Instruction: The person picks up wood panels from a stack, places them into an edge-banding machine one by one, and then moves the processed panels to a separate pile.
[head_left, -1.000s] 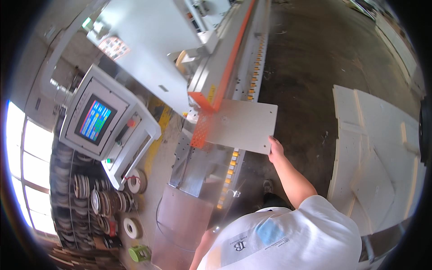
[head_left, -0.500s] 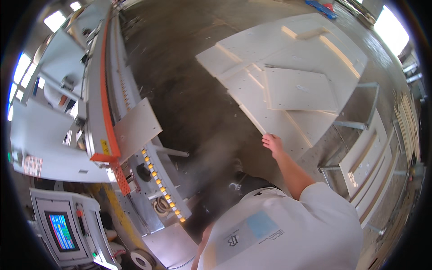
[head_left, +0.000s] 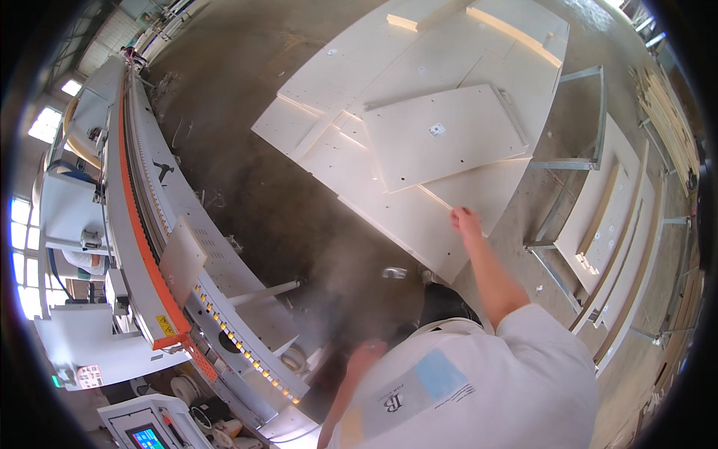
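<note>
We've turned toward the white panel stack [head_left: 404, 217] at one o'clock; our left hand [head_left: 366, 356] now shows, fingers too blurred to tell. Our right hand [head_left: 466, 221] curls over the stack; whether it's gripping, we cannot tell. The pale top panel [head_left: 467, 146] lies askew, bearing a small label [head_left: 437, 130].

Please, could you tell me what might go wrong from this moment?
The top panel lies askew on the pile of panels, so it could slide if bumped. The right hand is near a panel edge, which might scrape it. No hand holds the smaller panel by the orange rail, so it might go crooked.
</note>
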Demonstrator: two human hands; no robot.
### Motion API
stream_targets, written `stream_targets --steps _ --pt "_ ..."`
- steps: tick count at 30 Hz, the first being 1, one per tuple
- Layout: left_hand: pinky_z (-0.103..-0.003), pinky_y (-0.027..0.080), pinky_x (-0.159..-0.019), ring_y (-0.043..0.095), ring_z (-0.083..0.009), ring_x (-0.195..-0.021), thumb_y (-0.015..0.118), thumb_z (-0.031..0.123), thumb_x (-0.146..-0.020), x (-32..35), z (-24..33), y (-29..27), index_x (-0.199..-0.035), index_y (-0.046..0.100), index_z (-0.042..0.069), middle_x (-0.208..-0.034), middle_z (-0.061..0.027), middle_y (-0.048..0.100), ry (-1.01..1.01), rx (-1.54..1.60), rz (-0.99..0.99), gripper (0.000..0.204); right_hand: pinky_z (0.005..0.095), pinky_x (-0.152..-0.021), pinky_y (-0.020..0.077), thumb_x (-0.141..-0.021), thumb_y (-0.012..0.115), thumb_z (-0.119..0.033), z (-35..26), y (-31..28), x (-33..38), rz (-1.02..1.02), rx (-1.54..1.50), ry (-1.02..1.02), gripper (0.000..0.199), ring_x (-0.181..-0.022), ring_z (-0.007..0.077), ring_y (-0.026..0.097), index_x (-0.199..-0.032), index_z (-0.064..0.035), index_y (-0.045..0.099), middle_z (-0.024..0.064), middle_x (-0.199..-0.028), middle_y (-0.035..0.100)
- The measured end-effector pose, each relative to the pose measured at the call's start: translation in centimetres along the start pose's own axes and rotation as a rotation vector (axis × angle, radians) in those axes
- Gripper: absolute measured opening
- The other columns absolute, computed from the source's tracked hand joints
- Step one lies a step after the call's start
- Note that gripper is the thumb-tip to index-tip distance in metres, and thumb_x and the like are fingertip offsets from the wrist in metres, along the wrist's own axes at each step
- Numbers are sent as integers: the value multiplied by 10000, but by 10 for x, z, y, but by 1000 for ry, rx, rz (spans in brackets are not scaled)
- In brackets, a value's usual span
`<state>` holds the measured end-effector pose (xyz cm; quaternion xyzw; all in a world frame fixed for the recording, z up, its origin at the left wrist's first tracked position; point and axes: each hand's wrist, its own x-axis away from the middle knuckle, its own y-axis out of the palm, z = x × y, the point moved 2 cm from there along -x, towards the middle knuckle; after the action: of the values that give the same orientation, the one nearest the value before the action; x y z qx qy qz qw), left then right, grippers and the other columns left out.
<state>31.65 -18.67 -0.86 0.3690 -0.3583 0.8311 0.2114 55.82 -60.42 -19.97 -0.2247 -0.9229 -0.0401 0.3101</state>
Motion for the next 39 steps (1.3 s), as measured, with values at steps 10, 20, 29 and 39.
stream_targets --steps 10,20,29,39 --pt "-392 488 -635 620 -245 -683 573 362 -937 -43 80 -23 -961 610 34 -770 -122 628 134 26 209 331 383 -857 601 -952 698 -286 -74 27 -140 113 -469 179 342 -904 177 636 -1161 -40 586 46 -1038 624" --pt "-311 408 -446 521 -136 -459 632 373 -950 -93 128 -62 -988 597 38 -587 -31 553 45 -1 49 339 348 -842 592 -928 724 -214 -18 -39 -97 0 -532 292 327 -921 171 656 -1187 -75 582 39 -1087 642" --pt "-292 369 -438 457 -102 -456 658 353 -951 -90 185 -57 -958 568 81 -566 -4 494 50 -44 -145 286 404 -906 542 -936 681 -172 -43 -60 -28 -30 -1036 129 370 -1080 233 629 -1255 -7 593 118 -1181 639" --pt "-276 404 -491 500 -90 -522 668 327 -961 -70 166 -67 -934 600 68 -575 25 492 118 82 192 268 433 -975 507 -938 623 -109 -52 -37 54 -366 -805 70 393 -1149 272 612 -1304 17 557 135 -1256 623"
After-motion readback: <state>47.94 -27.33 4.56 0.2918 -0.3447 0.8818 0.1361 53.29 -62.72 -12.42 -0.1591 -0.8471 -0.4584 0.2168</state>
